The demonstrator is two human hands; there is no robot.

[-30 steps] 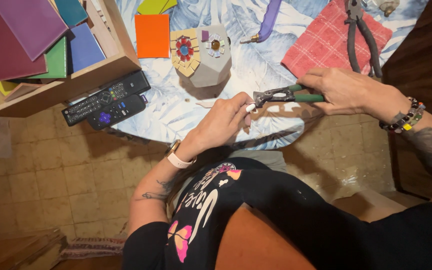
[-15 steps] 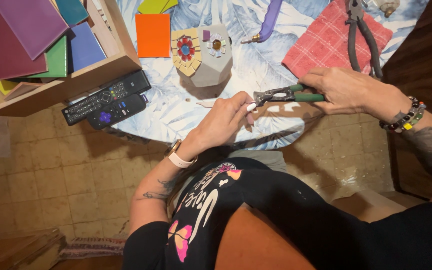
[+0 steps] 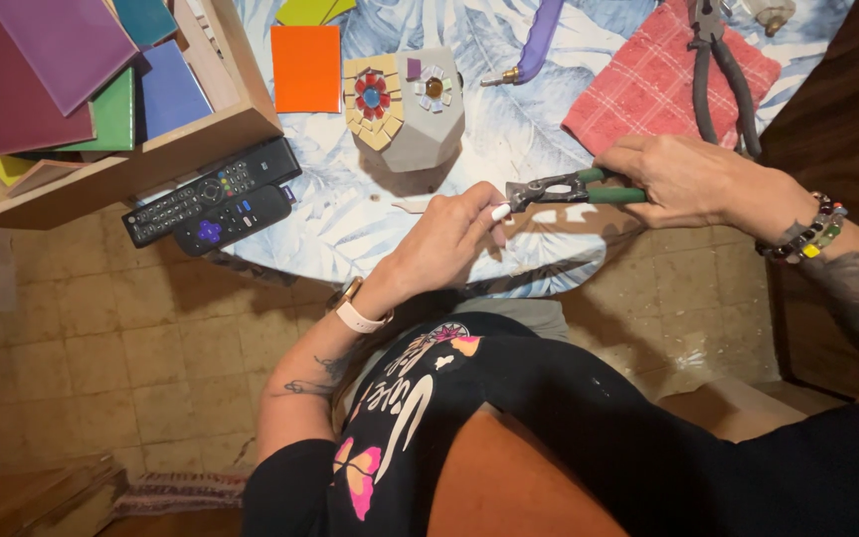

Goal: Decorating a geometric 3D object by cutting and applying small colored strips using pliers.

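My right hand grips green-handled tile nippers, jaws pointing left. My left hand pinches a small white tile piece right at the jaws, above the near edge of the round table with a leaf-print cover. Behind my left hand stands a grey hexagonal pot with mosaic flowers glued on its faces. A small pale tile sliver lies on the cloth close to my left fingers.
A wooden box of coloured tiles sits at the left, two remote controls next to it. An orange tile, a purple-handled cutter, and black pliers on a red cloth lie farther back. Tiled floor below.
Both hands hold nearly the same pose; the nippers and tile piece stay together at the table edge. No clear movement.
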